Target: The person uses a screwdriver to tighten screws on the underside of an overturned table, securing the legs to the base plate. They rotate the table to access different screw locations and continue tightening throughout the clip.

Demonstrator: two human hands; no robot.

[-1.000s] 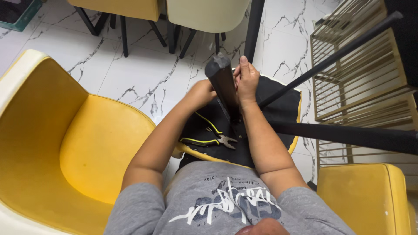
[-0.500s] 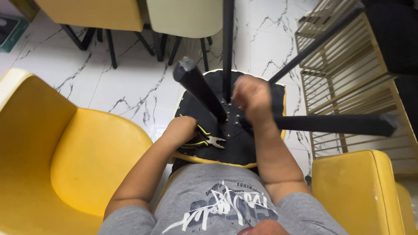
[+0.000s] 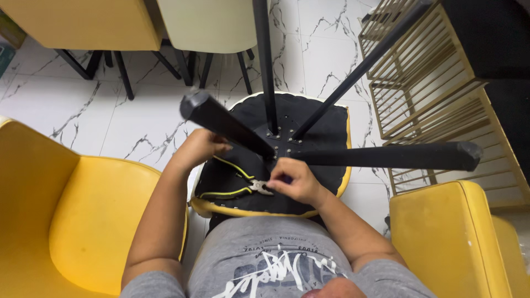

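An upturned chair lies in my lap, its black underside (image 3: 326, 138) facing up with a yellow rim. Several black legs (image 3: 386, 155) stick out from the centre plate (image 3: 279, 140). Pliers with black and yellow handles (image 3: 234, 179) rest on the underside. My right hand (image 3: 292, 181) pinches at the pliers' metal head. My left hand (image 3: 201, 146) is under one black leg, resting on the seat's left edge; its fingers are partly hidden.
A yellow moulded chair seat (image 3: 66, 221) is at my left. Another yellow chair (image 3: 447, 237) stands at the right. A gold wire rack (image 3: 430, 99) is behind it. A yellow chair (image 3: 77, 22) and a cream chair (image 3: 210, 22) stand on the white marble floor (image 3: 138, 116).
My right hand came down from the leg joint to the pliers' head. My left hand moved off the pliers handles to the seat's left edge. The view tilted slightly.
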